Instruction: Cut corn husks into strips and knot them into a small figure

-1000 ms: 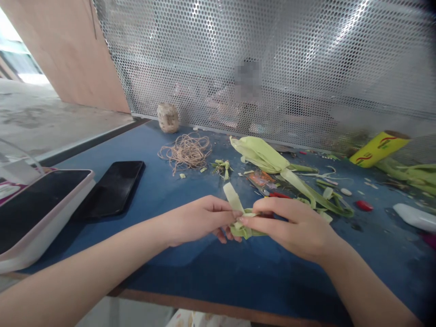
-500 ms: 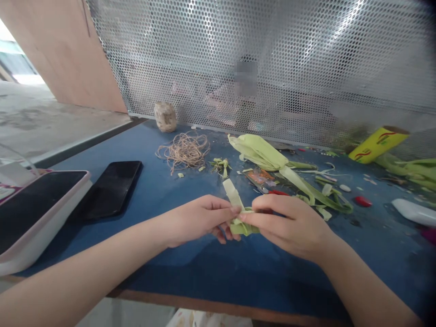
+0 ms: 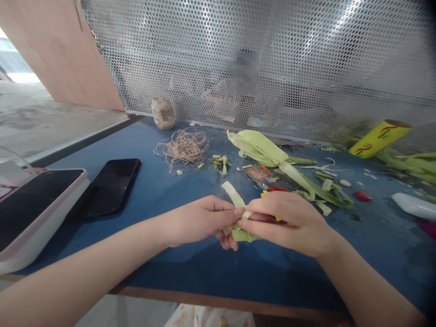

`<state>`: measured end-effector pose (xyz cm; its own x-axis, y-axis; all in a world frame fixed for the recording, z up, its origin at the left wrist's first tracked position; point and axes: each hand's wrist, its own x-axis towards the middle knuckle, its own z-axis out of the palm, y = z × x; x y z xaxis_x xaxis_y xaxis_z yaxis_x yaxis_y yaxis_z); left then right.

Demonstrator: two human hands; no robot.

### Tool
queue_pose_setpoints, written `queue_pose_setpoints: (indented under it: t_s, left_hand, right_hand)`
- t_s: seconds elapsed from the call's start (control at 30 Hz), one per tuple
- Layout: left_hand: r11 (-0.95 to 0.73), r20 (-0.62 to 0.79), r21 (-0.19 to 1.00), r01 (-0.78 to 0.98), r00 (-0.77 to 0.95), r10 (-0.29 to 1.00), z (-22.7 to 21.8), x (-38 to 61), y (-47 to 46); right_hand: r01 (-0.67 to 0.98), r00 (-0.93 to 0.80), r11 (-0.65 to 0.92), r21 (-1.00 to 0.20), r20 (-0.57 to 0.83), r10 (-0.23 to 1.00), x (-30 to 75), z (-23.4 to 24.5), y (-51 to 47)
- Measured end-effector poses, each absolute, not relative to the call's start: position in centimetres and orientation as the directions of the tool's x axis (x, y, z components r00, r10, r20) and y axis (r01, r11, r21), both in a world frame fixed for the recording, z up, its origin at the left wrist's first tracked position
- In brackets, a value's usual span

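Both your hands meet at the centre of the frame, just above the blue table [image 3: 170,259]. Your left hand [image 3: 199,220] and right hand [image 3: 289,222] each pinch the folded leaf strip [image 3: 242,234], thumb and fingertips closed tight on it, and its pale end sticks up between them. A phone [image 3: 107,188] lies at centre left. The twine [image 3: 184,146] and green leaves [image 3: 260,147] sit higher in the frame.
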<state>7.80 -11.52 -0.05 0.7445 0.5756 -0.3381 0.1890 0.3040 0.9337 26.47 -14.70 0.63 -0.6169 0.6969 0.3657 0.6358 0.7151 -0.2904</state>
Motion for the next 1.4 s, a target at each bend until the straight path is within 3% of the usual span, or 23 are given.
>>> queue_pose_setpoints:
  t_s: [0.13, 0.33, 0.53, 0.7, 0.77, 0.9, 1.1, 1.3, 1.4]
  left_hand:
    - [0.288, -0.327, 0.939, 0.189, 0.753, 0.571, 0.1, 7.7, -11.6]
    - [0.151, -0.285, 0.958, 0.243, 0.773, 0.567, 0.4, 7.5, -11.5]
    - [0.071, -0.273, 0.953, 0.295, 0.734, 0.622, 0.7, 7.6, -11.5]
    - [0.025, -0.266, 0.946, 0.324, 0.729, 0.631, 0.6, 7.6, -11.3]
    - [0.005, -0.266, 0.941, 0.338, 0.731, 0.628, 0.5, 7.6, -11.3]
    - [-0.033, -0.268, 0.931, 0.364, 0.742, 0.614, 0.2, 7.5, -11.3]
    - [-0.021, -0.264, 0.937, 0.349, 0.744, 0.614, 0.0, 7.4, -11.3]
    - [-0.07, -0.237, 0.928, 0.365, 0.726, 0.646, 0.0, 7.3, -11.2]
    - [-0.093, -0.233, 0.918, 0.386, 0.714, 0.66, 0.2, 7.3, -11.3]
  right_hand:
    - [0.613, -0.619, 0.741, -0.274, 0.416, 0.666, 26.7, 0.2, -14.9]
    - [0.531, -0.629, 0.768, -0.359, 0.441, 0.64, 26.5, 0.6, -15.2]
    - [0.418, -0.672, 0.886, -0.202, 0.587, 0.451, 26.6, 0.1, -14.7]
    - [0.473, -0.708, 0.875, -0.103, 0.546, 0.447, 26.9, -0.7, -14.4]
    - [0.464, -0.707, 0.876, -0.13, 0.541, 0.455, 26.8, -0.6, -14.6]
    - [0.536, -0.632, 0.784, -0.313, 0.466, 0.619, 26.3, -0.2, -15.0]
    - [0.469, -0.706, 0.873, -0.133, 0.538, 0.461, 26.5, -0.5, -14.7]
    - [0.463, -0.678, 0.82, -0.338, 0.461, 0.573, 26.5, -0.3, -14.3]
    - [0.48, -0.636, 0.813, -0.329, 0.508, 0.581, 26.4, -0.2, -14.3]
